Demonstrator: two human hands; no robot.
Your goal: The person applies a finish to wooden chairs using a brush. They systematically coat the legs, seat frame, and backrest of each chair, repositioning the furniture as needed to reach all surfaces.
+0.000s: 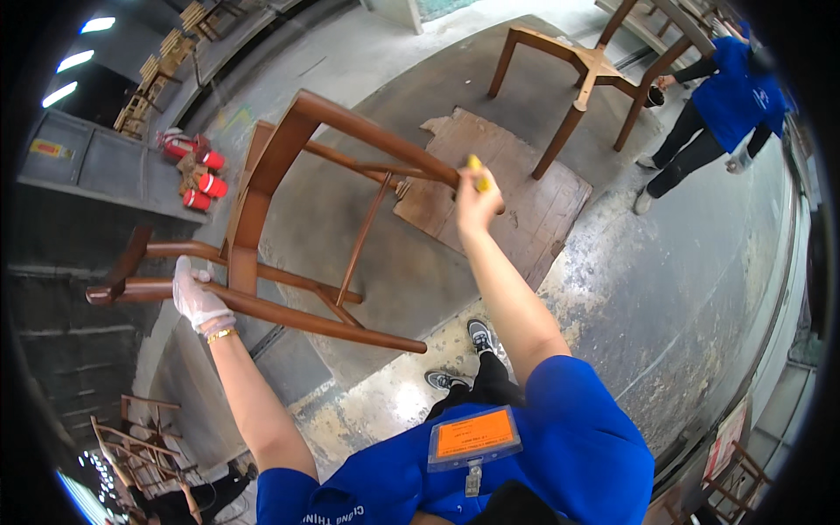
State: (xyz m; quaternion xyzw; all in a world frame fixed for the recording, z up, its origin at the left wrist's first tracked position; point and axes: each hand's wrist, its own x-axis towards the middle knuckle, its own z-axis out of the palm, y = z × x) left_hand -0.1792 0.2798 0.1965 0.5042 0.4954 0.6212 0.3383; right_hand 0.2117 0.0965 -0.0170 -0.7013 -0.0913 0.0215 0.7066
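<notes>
A reddish-brown wooden chair frame is tipped on its side in front of me, its seat opening without a panel. My left hand, in a thin whitish glove, is closed around one of its rails, near the curved back at the left. At the end of the frame's upper right leg, my bare right hand is closed on a small yellow thing, whose kind I cannot make out. The yellow thing is at or very near the leg's tip; contact cannot be told.
Beneath the chair lies a worn sheet of cardboard on a stained round platform. Beyond it stands another upturned chair frame with a co-worker in blue beside it. Red containers sit at the left.
</notes>
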